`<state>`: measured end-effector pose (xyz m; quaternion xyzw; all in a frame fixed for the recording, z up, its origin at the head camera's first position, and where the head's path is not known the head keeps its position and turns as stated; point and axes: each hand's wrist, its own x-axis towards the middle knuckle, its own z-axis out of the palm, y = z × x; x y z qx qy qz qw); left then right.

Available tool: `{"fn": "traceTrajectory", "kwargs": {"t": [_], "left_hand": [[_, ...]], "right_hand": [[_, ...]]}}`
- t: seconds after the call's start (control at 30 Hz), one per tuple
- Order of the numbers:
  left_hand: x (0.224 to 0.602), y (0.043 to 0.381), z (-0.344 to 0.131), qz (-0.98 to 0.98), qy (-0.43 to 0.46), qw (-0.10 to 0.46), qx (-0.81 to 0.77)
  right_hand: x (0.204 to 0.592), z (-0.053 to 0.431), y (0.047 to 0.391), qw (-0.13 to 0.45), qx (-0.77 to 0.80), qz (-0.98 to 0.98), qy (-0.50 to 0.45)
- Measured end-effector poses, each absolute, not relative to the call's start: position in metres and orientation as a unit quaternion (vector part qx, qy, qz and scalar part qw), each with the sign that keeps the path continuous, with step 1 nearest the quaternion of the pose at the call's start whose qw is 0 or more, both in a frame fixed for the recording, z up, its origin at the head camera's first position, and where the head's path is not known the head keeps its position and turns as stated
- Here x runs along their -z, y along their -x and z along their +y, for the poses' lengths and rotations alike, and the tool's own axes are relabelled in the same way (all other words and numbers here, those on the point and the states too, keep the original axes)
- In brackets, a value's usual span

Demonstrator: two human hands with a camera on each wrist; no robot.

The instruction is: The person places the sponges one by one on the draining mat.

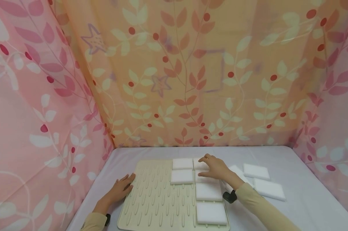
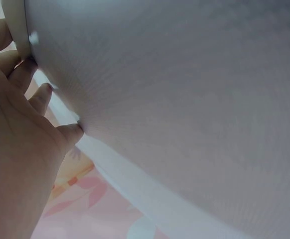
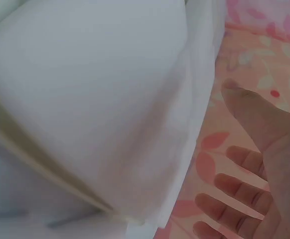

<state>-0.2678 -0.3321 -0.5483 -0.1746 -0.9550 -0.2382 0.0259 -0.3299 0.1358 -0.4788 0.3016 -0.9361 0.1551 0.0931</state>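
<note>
A cream ridged mat lies on the table, with several white sponge-like blocks set along its right column and two more, a far one and a nearer one, beside that column. Over the far end of the right column hovers my right hand, thumb and fingers spread apart. It partly covers two blocks there; the right wrist view shows nothing between its fingers. At the mat's left edge rests my left hand, its fingertips against the white surface and the mat's edge.
To the right of the mat lie loose white blocks: a far one, a nearer one, and one partly hidden by the right arm. Patterned curtains surround the white-covered table at the back and sides.
</note>
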Motion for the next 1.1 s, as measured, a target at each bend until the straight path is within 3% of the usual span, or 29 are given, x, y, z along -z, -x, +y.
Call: {"fn": "traceTrajectory", "kwargs": {"t": [0.5,0.87,1.1], "left_hand": [[0.545,0.264,-0.329,-0.950,0.194,0.054,0.237],[0.546,0.264,-0.330,-0.951,0.183,0.032,0.246],[0.544,0.263,-0.328,-0.952,0.186,0.041,0.239]], "right_hand": [[0.480,0.191,0.322,0.133,-0.169,-0.942,-0.259],[0.484,0.231,0.315,0.181,-0.168,-0.938,-0.242],[0.488,0.256,0.313,0.169,-0.163,-0.945,-0.226]]}}
